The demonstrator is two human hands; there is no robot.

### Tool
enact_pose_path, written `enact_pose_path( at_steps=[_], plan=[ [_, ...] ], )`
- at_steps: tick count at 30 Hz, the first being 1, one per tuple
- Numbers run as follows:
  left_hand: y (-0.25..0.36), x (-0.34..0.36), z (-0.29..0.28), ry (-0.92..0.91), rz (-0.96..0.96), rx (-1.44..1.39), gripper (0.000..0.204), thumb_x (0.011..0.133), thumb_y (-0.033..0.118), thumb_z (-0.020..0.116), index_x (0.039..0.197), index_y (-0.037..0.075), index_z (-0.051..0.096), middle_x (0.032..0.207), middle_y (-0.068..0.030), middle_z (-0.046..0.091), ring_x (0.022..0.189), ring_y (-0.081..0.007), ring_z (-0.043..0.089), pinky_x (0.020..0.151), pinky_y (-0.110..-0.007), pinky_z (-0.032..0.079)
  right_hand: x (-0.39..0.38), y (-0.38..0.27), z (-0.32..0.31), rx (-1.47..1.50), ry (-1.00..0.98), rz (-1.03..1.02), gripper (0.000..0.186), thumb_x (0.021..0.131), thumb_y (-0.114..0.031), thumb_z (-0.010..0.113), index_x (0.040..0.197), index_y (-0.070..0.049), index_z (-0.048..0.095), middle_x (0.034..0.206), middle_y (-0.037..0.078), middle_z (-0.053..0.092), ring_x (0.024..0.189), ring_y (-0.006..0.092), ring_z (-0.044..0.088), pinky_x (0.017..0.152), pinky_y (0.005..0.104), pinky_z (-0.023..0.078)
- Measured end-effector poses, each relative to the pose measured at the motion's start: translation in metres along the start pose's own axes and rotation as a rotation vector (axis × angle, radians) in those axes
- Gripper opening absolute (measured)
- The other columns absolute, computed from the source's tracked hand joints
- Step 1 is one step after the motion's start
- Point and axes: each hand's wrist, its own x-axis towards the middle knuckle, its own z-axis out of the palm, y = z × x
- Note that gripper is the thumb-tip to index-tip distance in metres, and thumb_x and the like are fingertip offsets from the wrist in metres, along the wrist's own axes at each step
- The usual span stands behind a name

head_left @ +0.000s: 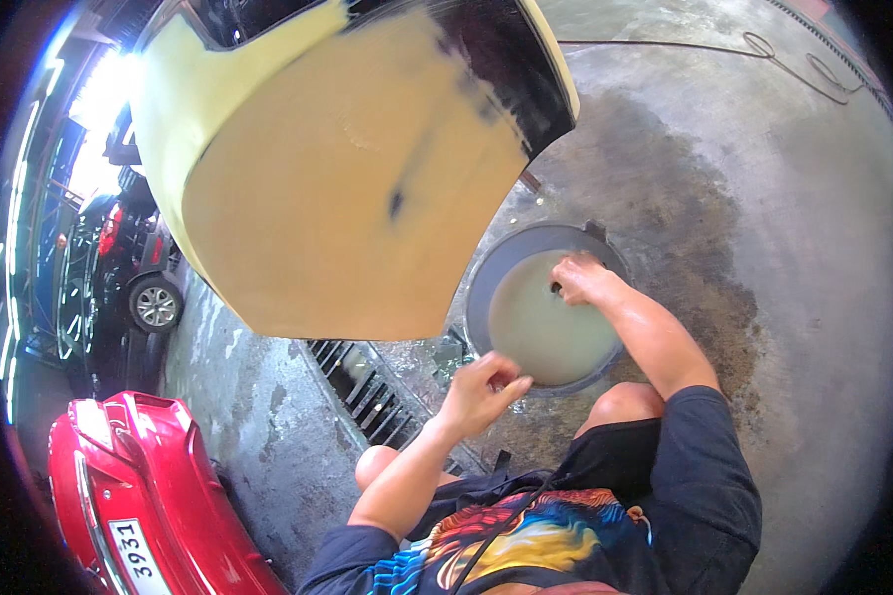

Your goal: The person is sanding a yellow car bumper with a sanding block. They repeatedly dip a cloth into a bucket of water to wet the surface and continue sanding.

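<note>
A large curved car body panel (318,188), tan and pale yellow with black patches, fills the upper middle. Below it, a grey round tub (484,288) holds cloudy pale liquid. My right hand (580,280) is closed over the tub around a small dark object I cannot make out. My left hand (484,392) is near the tub's lower-left rim, below the panel, its fingers loosely curled with the thumb apart and nothing visible between them, slightly blurred.
A red car bumper (139,456) lies at lower left, a dark car (99,288) behind it. A floor drain grate (367,397) runs below the panel. A thin hose (685,45) crosses the wet concrete floor at upper right. My knees flank my hands.
</note>
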Motion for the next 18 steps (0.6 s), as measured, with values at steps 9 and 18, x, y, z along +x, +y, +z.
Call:
enact_pose_path(
  at_steps=[9, 18],
  plan=[
    [-0.071, 0.160, 0.049, -0.414, -0.366, 0.696, 0.074, 0.077, 0.041, 0.086, 0.137, 0.004, 0.063, 0.139, -0.0231, 0.064, 0.130, -0.0396, 0.060, 0.111, -0.048, 0.047, 0.006, 0.016, 0.020, 0.190, 0.043, 0.050, 0.039, 0.073, -0.005, 0.068, 0.110, -0.009, 0.079, 0.110, 0.021, 0.076, 0.110, 0.0395, 0.072, 0.091, 0.0486, 0.058],
    [-0.133, 0.222, 0.088, -0.863, -0.605, 0.872, 0.064, 0.082, 0.039, 0.084, 0.135, 0.007, 0.069, 0.143, -0.0175, 0.065, 0.135, -0.0336, 0.060, 0.113, -0.046, 0.047, -0.004, 0.013, 0.015, 0.237, 0.237, 0.073, 0.030, 0.074, -0.008, 0.070, 0.103, -0.001, 0.078, 0.111, 0.024, 0.075, 0.116, 0.0420, 0.068, 0.103, 0.0536, 0.052]
  ],
)
